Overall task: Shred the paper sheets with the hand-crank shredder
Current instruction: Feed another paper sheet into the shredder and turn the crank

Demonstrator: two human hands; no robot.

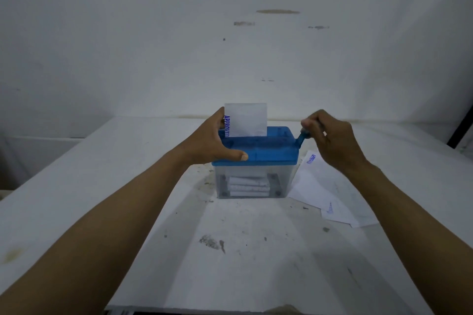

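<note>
While a white sheet stands upright in the slot of the shredder, the device is held at both ends. The shredder is seen near the middle of a white, scuffed table, in front of a pale wall. Its blue lid is seated on a clear bin, and folded white shreds are stacked inside that bin. A blue stamp is printed along the left edge of the upright sheet.

The left end of the lid is gripped by the left hand: the thumb is pressed on the lid's near edge, and the fingers are wrapped over the far side, right by the sheet's left edge. Whether the sheet itself is touched by those fingers cannot be told. The blue crank, which rises from the lid's right end, is clamped in the curled fingers of the right hand.

Several loose sheets are spread flat on the table just to the right of the bin, overlapping one another, and blue marks are visible on two of them.
</note>
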